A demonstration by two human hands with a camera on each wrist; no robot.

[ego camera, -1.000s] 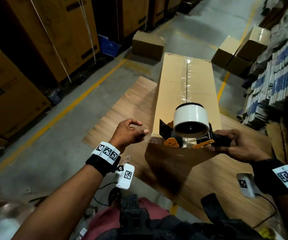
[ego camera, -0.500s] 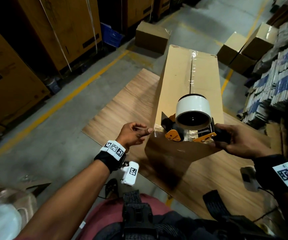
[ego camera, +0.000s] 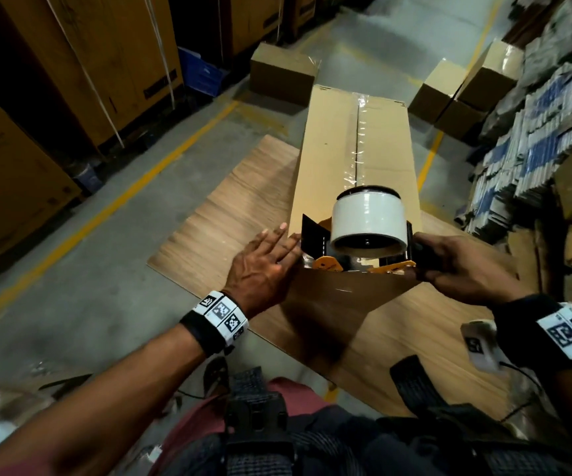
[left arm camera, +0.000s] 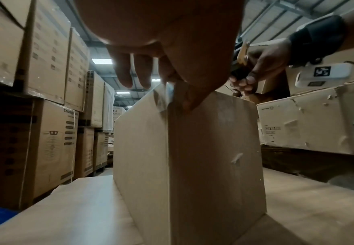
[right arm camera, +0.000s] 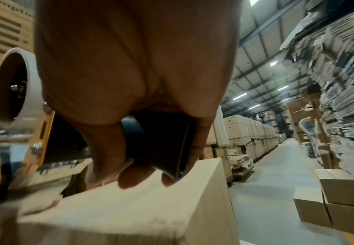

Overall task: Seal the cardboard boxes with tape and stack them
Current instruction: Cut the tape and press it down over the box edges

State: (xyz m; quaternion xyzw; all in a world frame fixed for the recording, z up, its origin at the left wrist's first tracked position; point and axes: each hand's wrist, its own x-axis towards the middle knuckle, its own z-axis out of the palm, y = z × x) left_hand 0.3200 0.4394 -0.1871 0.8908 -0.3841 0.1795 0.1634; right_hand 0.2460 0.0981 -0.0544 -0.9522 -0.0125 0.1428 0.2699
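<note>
1. Right hand grips the tape dispenser at the near end of the long box on the counter.
2. Left hand, fingers straight, presses the near corner.
3. Tape already covers the top seam; I judge cutting, smoothing and stacking remain.
</note>
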